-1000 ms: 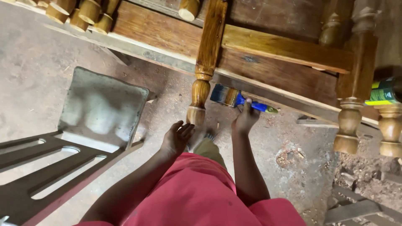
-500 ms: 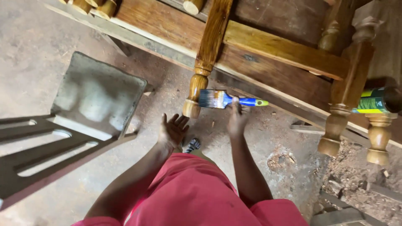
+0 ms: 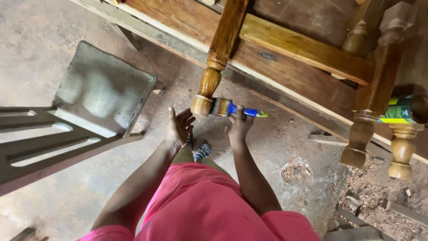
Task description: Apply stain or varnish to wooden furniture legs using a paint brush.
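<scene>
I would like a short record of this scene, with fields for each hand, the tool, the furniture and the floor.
left hand: open, palm up, holding nothing, below the turned leg's foot
right hand: grips the paintbrush by its blue handle
paintbrush: bristles against the foot of the turned leg
turned leg: brown, glossy, part of a wooden frame
can: green and yellow, at the right edge
floor: dusty, with sawdust

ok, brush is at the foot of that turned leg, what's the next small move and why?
Probably a short stroke around the foot: the right hand holds the brush with its bristles against the rounded foot of the turned leg; the left hand hovers open below.
</scene>
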